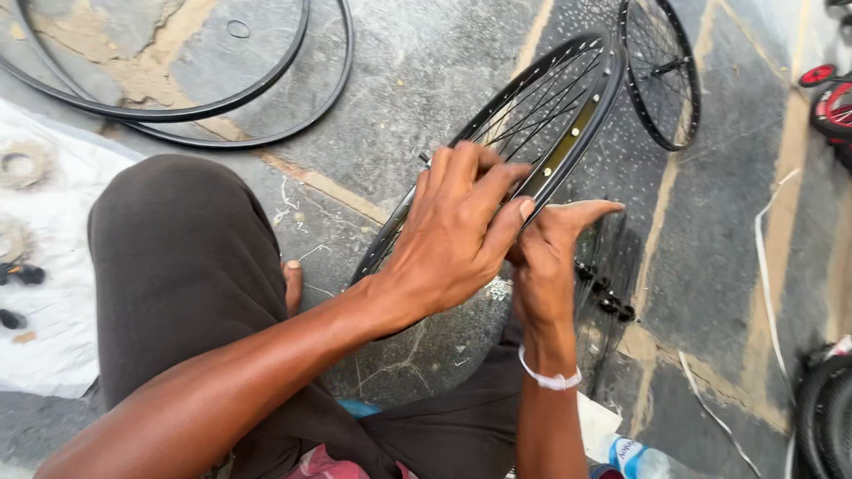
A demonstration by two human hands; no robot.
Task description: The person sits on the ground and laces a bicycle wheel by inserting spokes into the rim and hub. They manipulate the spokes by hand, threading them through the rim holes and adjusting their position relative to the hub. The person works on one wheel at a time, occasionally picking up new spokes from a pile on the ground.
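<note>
A black spoked bicycle wheel rim stands tilted on edge in front of me, above my knee. My left hand is wrapped over the near part of the rim, fingers curled across it. My right hand, with a white band on the wrist, holds the rim from below, thumb stretched out to the right. The two hands touch each other at the rim. What lies between the fingertips is hidden.
A second black spoked wheel lies on the concrete further off. Two black tyres lie at the top left. A white cloth with sprockets and small parts is at the left. More tyres sit at the lower right, a plastic bottle by my leg.
</note>
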